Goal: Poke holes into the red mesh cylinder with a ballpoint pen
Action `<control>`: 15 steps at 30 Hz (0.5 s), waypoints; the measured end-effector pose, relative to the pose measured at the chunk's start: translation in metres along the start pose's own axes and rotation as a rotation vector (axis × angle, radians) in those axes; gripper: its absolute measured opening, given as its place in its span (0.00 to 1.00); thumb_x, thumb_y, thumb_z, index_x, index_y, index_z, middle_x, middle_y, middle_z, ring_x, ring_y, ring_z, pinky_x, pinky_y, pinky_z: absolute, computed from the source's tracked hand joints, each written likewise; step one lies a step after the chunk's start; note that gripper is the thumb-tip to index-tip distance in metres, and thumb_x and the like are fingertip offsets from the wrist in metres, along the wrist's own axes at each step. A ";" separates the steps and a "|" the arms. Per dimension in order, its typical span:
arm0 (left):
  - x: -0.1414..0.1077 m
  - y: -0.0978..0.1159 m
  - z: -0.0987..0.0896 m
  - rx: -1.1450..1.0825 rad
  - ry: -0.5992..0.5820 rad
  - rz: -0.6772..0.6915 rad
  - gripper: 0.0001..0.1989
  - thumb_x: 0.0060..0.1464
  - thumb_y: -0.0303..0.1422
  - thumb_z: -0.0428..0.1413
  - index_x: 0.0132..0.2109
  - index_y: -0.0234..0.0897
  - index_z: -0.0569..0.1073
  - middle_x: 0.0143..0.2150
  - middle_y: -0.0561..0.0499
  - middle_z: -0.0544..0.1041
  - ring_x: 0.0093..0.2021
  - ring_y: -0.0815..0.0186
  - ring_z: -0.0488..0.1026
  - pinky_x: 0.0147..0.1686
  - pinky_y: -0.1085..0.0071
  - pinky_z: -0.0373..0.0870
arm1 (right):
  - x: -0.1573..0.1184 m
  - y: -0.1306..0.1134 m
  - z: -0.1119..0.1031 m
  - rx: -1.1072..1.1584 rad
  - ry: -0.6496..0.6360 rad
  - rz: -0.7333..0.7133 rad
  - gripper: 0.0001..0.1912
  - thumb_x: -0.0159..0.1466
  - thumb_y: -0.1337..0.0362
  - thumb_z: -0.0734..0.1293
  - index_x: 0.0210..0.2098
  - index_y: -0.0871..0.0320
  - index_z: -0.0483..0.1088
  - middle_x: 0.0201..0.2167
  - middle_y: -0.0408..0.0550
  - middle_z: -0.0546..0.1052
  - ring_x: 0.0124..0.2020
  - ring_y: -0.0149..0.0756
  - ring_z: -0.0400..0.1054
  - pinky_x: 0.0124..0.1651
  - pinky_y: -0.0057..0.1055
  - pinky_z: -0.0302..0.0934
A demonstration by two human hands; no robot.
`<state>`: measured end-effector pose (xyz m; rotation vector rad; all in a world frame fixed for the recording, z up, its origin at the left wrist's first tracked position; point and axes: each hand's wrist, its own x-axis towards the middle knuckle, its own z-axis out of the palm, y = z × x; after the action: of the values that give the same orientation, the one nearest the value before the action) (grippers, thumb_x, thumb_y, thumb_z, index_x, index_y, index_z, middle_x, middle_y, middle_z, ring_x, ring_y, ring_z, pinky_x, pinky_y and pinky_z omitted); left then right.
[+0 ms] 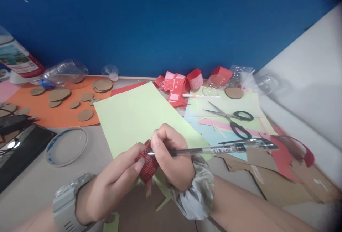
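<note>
My left hand [117,177] pinches a small red piece [150,169] covered in a dark, close grid-like pattern. Fingers of my right hand [175,153] are closed round a clear-barrelled pen [221,149], its tip against or just over the red piece. The pen's long barrel points off to the right. Behind both hands lies a pale green paper sheet [139,114], partly covered by them. Part of the red piece is hidden by my fingers, and a thin pinkish strip hangs below it.
Black-handled scissors [229,116] lie open on paper at right, near cardboard scraps [283,185]. A red paper figure [176,86] stands at the back. At left are cardboard discs on orange paper [66,114], a ring [66,146], a glue gun [14,124] and a plastic bottle [65,72].
</note>
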<state>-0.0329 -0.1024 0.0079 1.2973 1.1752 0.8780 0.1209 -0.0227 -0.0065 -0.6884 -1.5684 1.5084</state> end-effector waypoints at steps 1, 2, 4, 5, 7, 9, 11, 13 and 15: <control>0.000 0.000 0.000 -0.002 -0.003 0.003 0.15 0.74 0.35 0.42 0.39 0.40 0.68 0.35 0.52 0.74 0.36 0.62 0.68 0.42 0.68 0.66 | 0.000 -0.001 0.000 -0.006 0.004 0.005 0.16 0.71 0.61 0.62 0.27 0.53 0.56 0.21 0.35 0.56 0.22 0.28 0.51 0.26 0.31 0.48; 0.000 0.000 0.000 0.002 0.000 0.006 0.15 0.74 0.35 0.42 0.40 0.40 0.68 0.35 0.51 0.74 0.37 0.61 0.68 0.42 0.68 0.66 | 0.000 -0.001 0.001 -0.012 0.009 0.010 0.16 0.70 0.61 0.62 0.27 0.53 0.56 0.21 0.35 0.56 0.22 0.28 0.51 0.26 0.30 0.48; 0.000 -0.001 -0.001 0.014 0.001 0.008 0.15 0.74 0.36 0.41 0.40 0.40 0.68 0.35 0.51 0.74 0.37 0.61 0.68 0.42 0.68 0.66 | 0.000 -0.001 0.001 -0.013 0.013 0.013 0.16 0.70 0.62 0.62 0.27 0.53 0.56 0.21 0.35 0.56 0.22 0.28 0.51 0.26 0.30 0.48; 0.000 -0.001 -0.001 0.015 -0.005 0.008 0.15 0.75 0.36 0.41 0.41 0.40 0.68 0.35 0.51 0.75 0.37 0.61 0.68 0.42 0.68 0.66 | 0.000 -0.001 0.001 -0.008 0.013 0.011 0.15 0.70 0.62 0.62 0.27 0.53 0.56 0.21 0.36 0.57 0.22 0.28 0.52 0.26 0.30 0.49; 0.000 -0.002 -0.001 0.012 -0.006 0.006 0.15 0.75 0.36 0.42 0.41 0.39 0.68 0.35 0.51 0.75 0.36 0.62 0.69 0.42 0.68 0.67 | 0.000 -0.001 0.002 0.002 0.013 0.001 0.14 0.69 0.63 0.62 0.27 0.53 0.57 0.21 0.36 0.58 0.22 0.29 0.52 0.26 0.30 0.50; 0.000 -0.002 -0.001 0.012 -0.006 0.006 0.15 0.75 0.37 0.42 0.40 0.39 0.68 0.35 0.50 0.75 0.36 0.62 0.69 0.42 0.68 0.67 | 0.000 0.000 0.001 0.003 0.012 -0.014 0.14 0.70 0.63 0.62 0.27 0.53 0.57 0.21 0.36 0.59 0.22 0.29 0.53 0.27 0.30 0.50; 0.001 -0.001 -0.001 0.007 -0.006 0.008 0.15 0.74 0.37 0.42 0.40 0.39 0.68 0.35 0.50 0.76 0.36 0.62 0.70 0.42 0.68 0.68 | 0.000 0.001 0.001 -0.001 0.009 -0.027 0.14 0.70 0.63 0.61 0.27 0.54 0.57 0.21 0.36 0.59 0.22 0.29 0.53 0.27 0.30 0.50; 0.001 0.000 -0.001 -0.009 -0.031 0.008 0.15 0.74 0.36 0.41 0.39 0.39 0.67 0.34 0.50 0.77 0.36 0.61 0.72 0.42 0.67 0.69 | 0.000 0.003 0.000 -0.010 0.018 -0.034 0.15 0.70 0.63 0.61 0.27 0.54 0.57 0.21 0.36 0.58 0.23 0.29 0.53 0.27 0.31 0.50; 0.002 0.002 -0.001 -0.024 -0.038 0.006 0.15 0.74 0.36 0.41 0.39 0.40 0.66 0.33 0.50 0.78 0.35 0.61 0.72 0.42 0.67 0.70 | 0.000 0.004 0.000 -0.018 0.015 -0.038 0.15 0.70 0.62 0.61 0.27 0.54 0.57 0.22 0.36 0.58 0.23 0.29 0.53 0.27 0.31 0.50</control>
<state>-0.0334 -0.1002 0.0096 1.2937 1.1283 0.8658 0.1205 -0.0220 -0.0099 -0.6748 -1.5775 1.4591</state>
